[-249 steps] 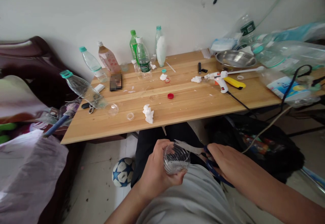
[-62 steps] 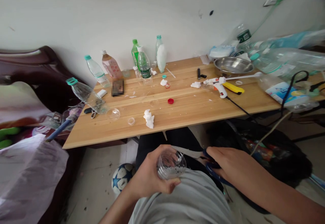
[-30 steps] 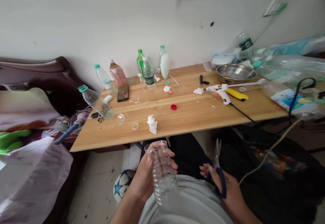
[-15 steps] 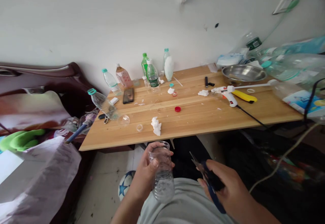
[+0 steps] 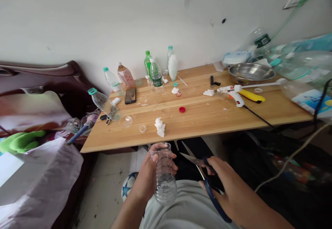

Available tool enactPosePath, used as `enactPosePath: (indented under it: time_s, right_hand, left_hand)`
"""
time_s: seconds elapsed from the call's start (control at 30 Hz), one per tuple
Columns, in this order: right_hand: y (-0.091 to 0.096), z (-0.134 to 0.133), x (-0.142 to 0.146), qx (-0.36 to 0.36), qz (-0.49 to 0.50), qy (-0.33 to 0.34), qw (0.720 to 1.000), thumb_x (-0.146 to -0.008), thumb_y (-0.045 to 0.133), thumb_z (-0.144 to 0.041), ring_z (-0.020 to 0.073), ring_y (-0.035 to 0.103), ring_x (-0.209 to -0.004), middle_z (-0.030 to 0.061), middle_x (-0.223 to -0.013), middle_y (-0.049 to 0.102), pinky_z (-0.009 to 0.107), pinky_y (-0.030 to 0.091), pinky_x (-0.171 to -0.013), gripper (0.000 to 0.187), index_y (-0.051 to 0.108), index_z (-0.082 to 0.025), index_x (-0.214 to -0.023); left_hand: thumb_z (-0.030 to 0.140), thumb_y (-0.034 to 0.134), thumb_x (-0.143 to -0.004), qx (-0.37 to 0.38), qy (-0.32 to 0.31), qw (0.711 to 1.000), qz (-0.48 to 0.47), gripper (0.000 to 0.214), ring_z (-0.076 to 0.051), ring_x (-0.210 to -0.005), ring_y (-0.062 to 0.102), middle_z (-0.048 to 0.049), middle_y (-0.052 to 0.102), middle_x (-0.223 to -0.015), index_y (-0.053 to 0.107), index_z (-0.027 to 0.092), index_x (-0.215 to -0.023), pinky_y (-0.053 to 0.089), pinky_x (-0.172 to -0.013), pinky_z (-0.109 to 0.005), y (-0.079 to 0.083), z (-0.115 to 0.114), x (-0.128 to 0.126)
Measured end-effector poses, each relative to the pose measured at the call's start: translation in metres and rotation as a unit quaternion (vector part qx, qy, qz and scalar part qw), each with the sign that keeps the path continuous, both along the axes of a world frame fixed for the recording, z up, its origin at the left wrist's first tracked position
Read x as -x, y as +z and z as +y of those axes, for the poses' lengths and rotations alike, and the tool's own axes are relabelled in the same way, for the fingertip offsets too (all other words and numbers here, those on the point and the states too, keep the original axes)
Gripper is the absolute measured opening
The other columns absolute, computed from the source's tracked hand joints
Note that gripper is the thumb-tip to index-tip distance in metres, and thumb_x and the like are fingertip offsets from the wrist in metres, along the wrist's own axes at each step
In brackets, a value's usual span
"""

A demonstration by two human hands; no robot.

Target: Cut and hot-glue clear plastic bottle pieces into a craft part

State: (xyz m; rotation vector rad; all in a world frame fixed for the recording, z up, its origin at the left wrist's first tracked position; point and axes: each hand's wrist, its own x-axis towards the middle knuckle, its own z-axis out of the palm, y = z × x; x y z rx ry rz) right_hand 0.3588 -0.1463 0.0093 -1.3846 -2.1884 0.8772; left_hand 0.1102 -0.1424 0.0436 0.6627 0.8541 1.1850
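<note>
My left hand (image 5: 150,172) is wrapped round a clear plastic bottle (image 5: 166,187) with its top cut off, the open end facing up and away from me. It is held over my lap, just below the table's front edge. In my right hand (image 5: 225,184) is a pair of scissors (image 5: 193,159) with dark blue handles. Their blades stand apart and point at the bottle's rim, a short gap away from it. A crumpled white tissue (image 5: 160,127) lies on the table above my left hand.
On the wooden table (image 5: 197,128) are a white glue gun (image 5: 237,95), a yellow cutter (image 5: 252,96), a steel bowl (image 5: 251,71), a red cap (image 5: 182,109) and a labelled bottle (image 5: 156,78) among several others. A cut bottle top (image 5: 102,102) leans at the left edge. A ball (image 5: 128,185) sits on the floor.
The scissors have opened in my right hand, and their blades have come nearer the bottle. My left hand still holds the bottle, shifted slightly. The view has tilted a little.
</note>
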Motion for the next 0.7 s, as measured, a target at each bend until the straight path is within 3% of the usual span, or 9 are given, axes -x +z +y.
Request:
enactPosePath:
  time_s: [0.2,0.5,0.7]
  right_hand:
    - [0.017,0.006,0.005,0.046,-0.016,0.002,0.999,-0.094,0.053,-0.037,0.0255,0.06,-0.093,0.0102,-0.101,0.062,0.043,0.051,-0.084,0.02,0.054,-0.02,-0.103]
    - [-0.006,-0.012,0.003,-0.001,0.014,0.013,1.0,-0.092,0.058,-0.043,0.031,0.063,-0.116,0.0159,-0.127,0.065,0.038,0.053,-0.092,0.04,0.06,-0.019,-0.124]
    - [-0.011,-0.014,0.005,0.023,0.019,0.009,1.0,-0.089,0.061,-0.044,0.0349,0.059,-0.124,0.0196,-0.132,0.063,0.047,0.048,-0.104,0.049,0.06,-0.016,-0.13]
  left_hand:
    - [0.055,0.066,-0.086,0.022,0.005,0.997,-0.069,0.047,-0.021,-0.074,0.069,-0.0076,0.071,-0.098,0.061,0.019,-0.115,0.058,-0.069,-0.036,-0.007,0.001,0.0]
    - [0.063,0.066,-0.082,0.108,0.019,0.978,-0.179,0.053,-0.018,-0.068,0.067,-0.0052,0.069,-0.093,0.067,0.016,-0.106,0.057,-0.061,-0.033,-0.009,0.005,0.003]
    - [0.064,0.065,-0.082,0.089,0.005,0.981,-0.174,0.053,-0.018,-0.068,0.066,-0.0049,0.069,-0.093,0.067,0.017,-0.106,0.057,-0.061,-0.033,-0.012,0.004,0.002]
